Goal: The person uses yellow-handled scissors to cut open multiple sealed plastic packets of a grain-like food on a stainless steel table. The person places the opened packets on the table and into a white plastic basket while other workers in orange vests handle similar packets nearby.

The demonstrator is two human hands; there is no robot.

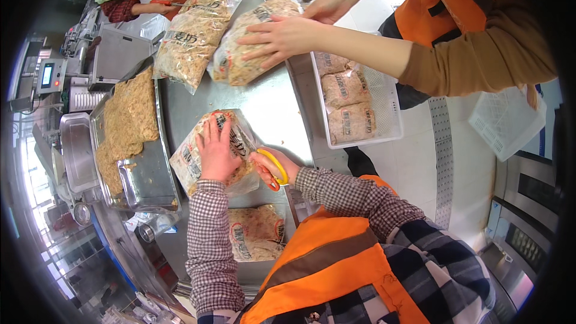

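My left hand [217, 150] lies with spread fingers on top of a clear plastic bag [189, 162] filled with a crumbly beige food. In my right hand [274, 164] is a pair of scissors [275, 168] with yellow and orange handles. Its blades reach over the bag's right side; whether they cut into the film, I cannot tell. The bag lies tilted on a steel table [234, 94]. Another filled bag [256, 234] is close to my body, between my forearms. A deep steel tray [168, 166] holding a slab of the beige food [130, 117] stands to the left.
Across the table, a co-worker's hands rest on a filled bag [252, 40]. Another co-worker holds scissors at a neighbouring bag [193, 36]. A white plastic crate [382, 130] with several filled bags stands at the right. An empty steel tray [78, 153] and machinery are at the left.
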